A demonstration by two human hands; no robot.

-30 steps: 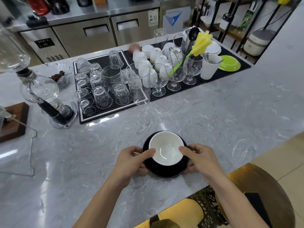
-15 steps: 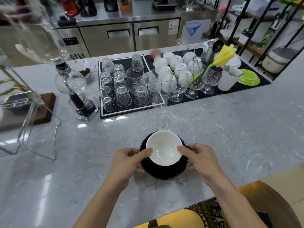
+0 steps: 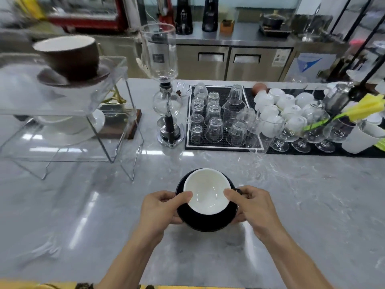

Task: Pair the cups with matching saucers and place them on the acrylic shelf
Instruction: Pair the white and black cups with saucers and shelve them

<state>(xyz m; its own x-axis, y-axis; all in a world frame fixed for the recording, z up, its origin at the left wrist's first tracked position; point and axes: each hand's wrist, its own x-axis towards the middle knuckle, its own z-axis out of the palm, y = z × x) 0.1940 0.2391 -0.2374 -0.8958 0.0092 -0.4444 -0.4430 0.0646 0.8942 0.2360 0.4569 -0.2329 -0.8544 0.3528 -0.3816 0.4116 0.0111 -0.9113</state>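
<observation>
A grey marble counter (image 3: 291,195) (glossy, with light reflected on it) is seen in front. Behind it, steel cabinets (image 3: 229,61) are placed along the wall, and black metal shelving (image 3: 354,24) is seen at right.

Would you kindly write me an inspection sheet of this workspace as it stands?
Surface: grey marble counter, glossy.
Job's things: black cup with white inside on black saucer; brown cup and saucer atop clear acrylic shelf.
Clutter: glass siphon brewer; upturned glasses on black mat; white cups.
Grippers: left hand and right hand hold the saucer, thumbs on the cup rim.
Cables: nothing seen.
Surroundings: steel cabinets behind.
</observation>
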